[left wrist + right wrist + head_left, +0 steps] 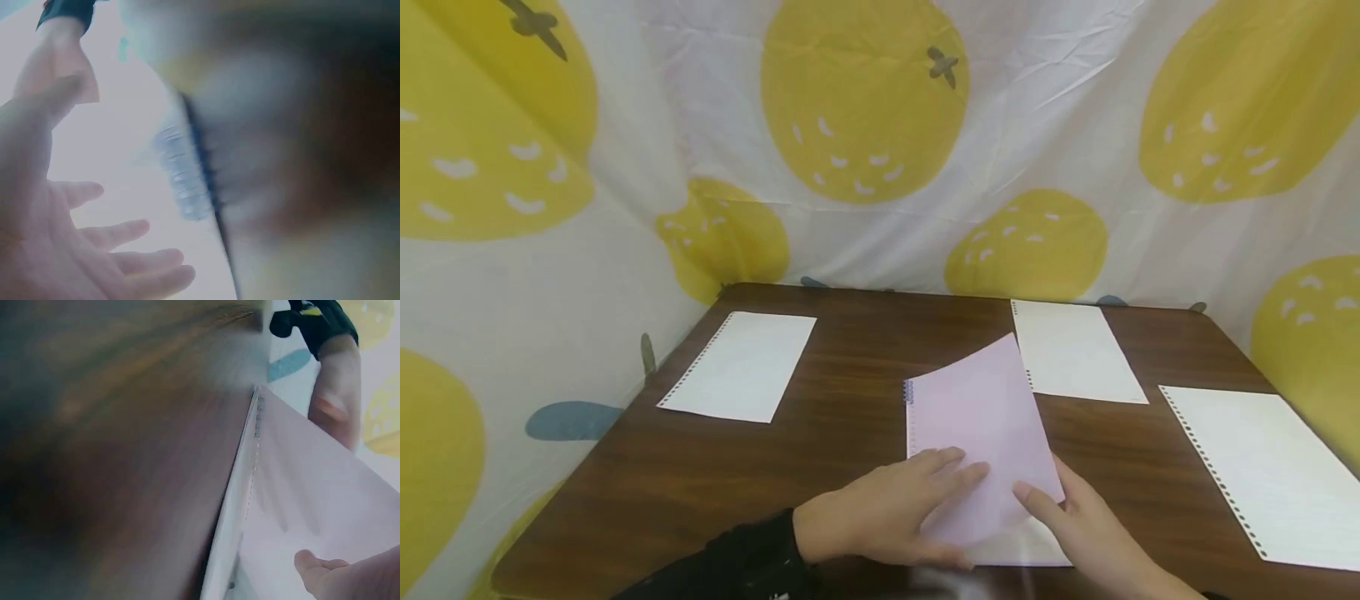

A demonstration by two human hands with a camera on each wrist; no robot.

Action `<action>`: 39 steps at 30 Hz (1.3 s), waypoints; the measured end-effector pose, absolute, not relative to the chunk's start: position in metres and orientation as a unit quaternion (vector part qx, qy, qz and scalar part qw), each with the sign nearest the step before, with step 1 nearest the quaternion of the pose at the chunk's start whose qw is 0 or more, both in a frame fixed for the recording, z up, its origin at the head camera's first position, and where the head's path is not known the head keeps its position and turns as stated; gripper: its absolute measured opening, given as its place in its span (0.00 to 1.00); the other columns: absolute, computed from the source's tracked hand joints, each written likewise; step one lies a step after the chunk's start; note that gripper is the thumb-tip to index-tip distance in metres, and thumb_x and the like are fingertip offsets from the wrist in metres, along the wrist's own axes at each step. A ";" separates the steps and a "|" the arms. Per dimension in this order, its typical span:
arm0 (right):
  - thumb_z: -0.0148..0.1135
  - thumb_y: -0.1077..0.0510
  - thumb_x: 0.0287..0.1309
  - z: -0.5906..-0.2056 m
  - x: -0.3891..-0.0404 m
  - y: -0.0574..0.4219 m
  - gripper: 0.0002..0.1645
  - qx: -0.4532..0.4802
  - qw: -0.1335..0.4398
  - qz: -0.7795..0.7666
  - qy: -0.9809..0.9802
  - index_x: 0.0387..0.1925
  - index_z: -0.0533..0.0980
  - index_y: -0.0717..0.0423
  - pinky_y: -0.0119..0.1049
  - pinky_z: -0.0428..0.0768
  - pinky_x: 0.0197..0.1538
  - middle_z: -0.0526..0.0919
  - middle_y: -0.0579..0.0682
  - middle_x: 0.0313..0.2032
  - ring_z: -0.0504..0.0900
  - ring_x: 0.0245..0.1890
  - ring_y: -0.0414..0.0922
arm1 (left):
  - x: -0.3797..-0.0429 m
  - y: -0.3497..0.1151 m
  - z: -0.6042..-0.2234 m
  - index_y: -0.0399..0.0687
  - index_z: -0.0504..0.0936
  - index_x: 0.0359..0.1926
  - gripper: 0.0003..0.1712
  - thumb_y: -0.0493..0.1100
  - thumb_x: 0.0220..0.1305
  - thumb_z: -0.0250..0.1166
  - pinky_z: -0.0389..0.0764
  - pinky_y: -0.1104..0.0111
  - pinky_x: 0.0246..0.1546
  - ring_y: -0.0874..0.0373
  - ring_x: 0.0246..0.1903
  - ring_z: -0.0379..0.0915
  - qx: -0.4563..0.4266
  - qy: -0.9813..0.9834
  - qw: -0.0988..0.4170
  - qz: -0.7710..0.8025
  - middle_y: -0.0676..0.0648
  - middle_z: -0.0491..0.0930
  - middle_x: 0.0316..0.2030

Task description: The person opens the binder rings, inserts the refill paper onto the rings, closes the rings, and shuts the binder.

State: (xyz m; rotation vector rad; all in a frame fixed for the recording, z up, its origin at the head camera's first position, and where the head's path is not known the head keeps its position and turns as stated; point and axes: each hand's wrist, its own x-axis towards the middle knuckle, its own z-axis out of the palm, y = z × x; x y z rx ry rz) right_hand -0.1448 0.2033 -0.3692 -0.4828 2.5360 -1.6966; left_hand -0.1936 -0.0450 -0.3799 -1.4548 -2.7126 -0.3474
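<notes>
A spiral notebook with a pale pink cover or page lies near the table's front edge. Its coil binding runs along the left side. The pink sheet is lifted and bent at its right side, with white pages showing underneath. My left hand rests over the pink sheet, fingers spread and fairly straight. At the right edge, my right hand pinches the pink sheet, thumb on top and the other fingers behind it. In the right wrist view the lifted sheet slants away from the pages below.
Loose white sheets with punched edges lie on the dark wooden table: one at the left, one at the back right, and one at the far right. A fruit-print curtain hangs round the table.
</notes>
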 end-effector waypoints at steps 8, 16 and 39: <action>0.56 0.55 0.69 -0.360 -0.148 0.165 0.44 -0.263 -0.021 -0.521 0.812 0.77 0.44 0.43 0.49 0.76 0.52 0.64 0.52 0.68 0.72 0.60 0.50 | -0.205 -0.066 -0.342 0.49 0.53 0.75 0.41 0.67 0.72 0.43 0.71 0.60 0.57 0.55 0.61 0.67 -0.344 -0.870 -0.020 -0.352 0.47 0.61 0.70; 0.63 0.57 0.62 -0.361 -0.155 0.116 0.55 -0.366 -0.143 -0.407 0.825 0.77 0.37 0.52 0.45 0.76 0.54 0.47 0.53 0.75 0.66 0.65 0.51 | -0.202 -0.088 -0.312 0.57 0.49 0.76 0.40 0.62 0.70 0.52 0.80 0.64 0.44 0.53 0.47 0.80 -0.288 -0.804 -0.068 -0.516 0.47 0.63 0.68; 0.51 0.32 0.65 -0.381 -0.173 0.158 0.44 -0.335 -0.083 -0.097 0.933 0.71 0.61 0.56 0.53 0.66 0.63 0.61 0.55 0.70 0.61 0.68 0.54 | -0.207 -0.167 -0.299 0.32 0.67 0.66 0.33 0.34 0.62 0.64 0.72 0.66 0.30 0.55 0.32 0.69 -0.207 -0.930 0.039 -0.300 0.40 0.73 0.41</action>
